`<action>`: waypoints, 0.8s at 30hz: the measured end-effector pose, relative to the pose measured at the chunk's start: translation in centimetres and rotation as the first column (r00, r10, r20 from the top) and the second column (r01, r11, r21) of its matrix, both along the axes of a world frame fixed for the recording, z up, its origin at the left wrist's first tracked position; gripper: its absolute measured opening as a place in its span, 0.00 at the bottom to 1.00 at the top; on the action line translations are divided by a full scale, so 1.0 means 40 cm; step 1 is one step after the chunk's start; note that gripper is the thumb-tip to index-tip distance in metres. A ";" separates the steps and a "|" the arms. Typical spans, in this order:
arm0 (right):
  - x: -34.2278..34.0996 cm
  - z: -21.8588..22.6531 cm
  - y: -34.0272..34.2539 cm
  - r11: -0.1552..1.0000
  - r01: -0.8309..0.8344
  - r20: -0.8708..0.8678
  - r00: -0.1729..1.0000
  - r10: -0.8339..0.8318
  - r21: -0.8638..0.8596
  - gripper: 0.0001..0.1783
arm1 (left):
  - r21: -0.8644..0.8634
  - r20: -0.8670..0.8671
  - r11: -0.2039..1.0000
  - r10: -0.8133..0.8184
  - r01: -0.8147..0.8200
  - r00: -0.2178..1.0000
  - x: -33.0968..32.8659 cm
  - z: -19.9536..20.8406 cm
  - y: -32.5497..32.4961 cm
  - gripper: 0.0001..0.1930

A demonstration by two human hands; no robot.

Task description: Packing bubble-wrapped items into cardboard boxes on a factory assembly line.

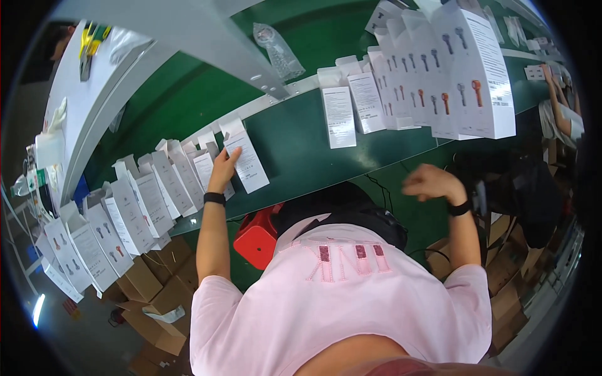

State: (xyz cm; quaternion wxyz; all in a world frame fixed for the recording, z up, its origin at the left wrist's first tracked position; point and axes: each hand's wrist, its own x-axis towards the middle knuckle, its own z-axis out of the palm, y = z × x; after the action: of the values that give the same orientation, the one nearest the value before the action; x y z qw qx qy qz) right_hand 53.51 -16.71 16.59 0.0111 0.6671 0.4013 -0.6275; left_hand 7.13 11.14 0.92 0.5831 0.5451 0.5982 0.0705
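Note:
My left hand (224,170) grips an upright white carton (249,164) with printed text on its side, thumb on the face and fingers at its left edge. The top flap of this carton stands up. Close on its left runs a row of similar white cartons (150,199), several with raised flaps and some with pictures of small handheld devices. My right hand (434,183) hovers off the bench's near edge, bent toward my body. Its fingers look curled but are smeared by motion, and I see nothing plainly held in them.
On the green bench (295,141), more cartons (433,81) stand at the right. Beyond the rail lies a clear plastic bag (276,50). Pliers (88,50) lie on the left white surface. A red stool (257,241) and brown boxes (157,276) are below. Another person's arm (557,100) shows far right.

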 end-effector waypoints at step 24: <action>-0.339 0.176 0.369 -0.043 -0.158 0.103 0.803 -0.587 0.987 0.27 | 0.380 0.579 0.924 -0.205 -0.040 0.789 0.413 0.289 -0.201 0.18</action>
State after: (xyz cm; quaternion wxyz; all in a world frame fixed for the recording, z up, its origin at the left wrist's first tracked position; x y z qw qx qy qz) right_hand 39.94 -1.94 23.61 -0.4604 0.6679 0.5821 0.0559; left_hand 23.64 3.10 12.48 0.6324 0.6197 0.3291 0.3282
